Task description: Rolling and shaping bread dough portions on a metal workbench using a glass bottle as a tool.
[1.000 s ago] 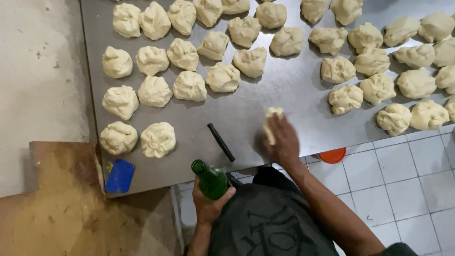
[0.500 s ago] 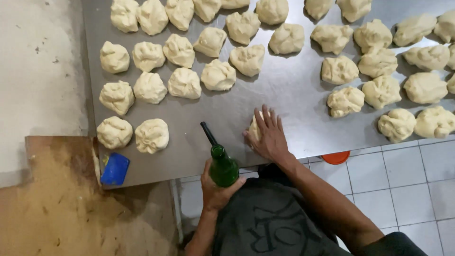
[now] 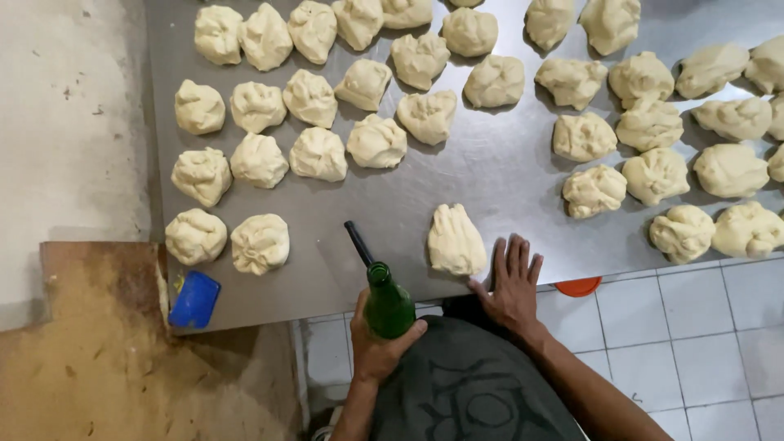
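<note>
My left hand [image 3: 380, 349] grips a green glass bottle [image 3: 386, 304] upright at the near edge of the steel table [image 3: 490, 188]. A flattened, elongated dough piece [image 3: 455, 240] lies on the table just in front of me. My right hand [image 3: 510, 283] rests flat on the table edge with fingers spread, right beside that piece and holding nothing. A thin black stick-like tool [image 3: 358, 242] lies on the steel just beyond the bottle's neck.
Several rough dough lumps cover the table in two groups, left [image 3: 260, 161] and right [image 3: 655, 175]. A blue plastic scraper [image 3: 194, 299] lies at the table's near-left corner. A worn wooden surface [image 3: 106, 359] is lower left; white floor tiles [image 3: 694, 343] and an orange object [image 3: 578, 286] under the table's edge are lower right.
My right hand pressed a dough piece onto the table, then drew back off it to the table edge, leaving the piece flattened. The bottle stayed in my left hand.
</note>
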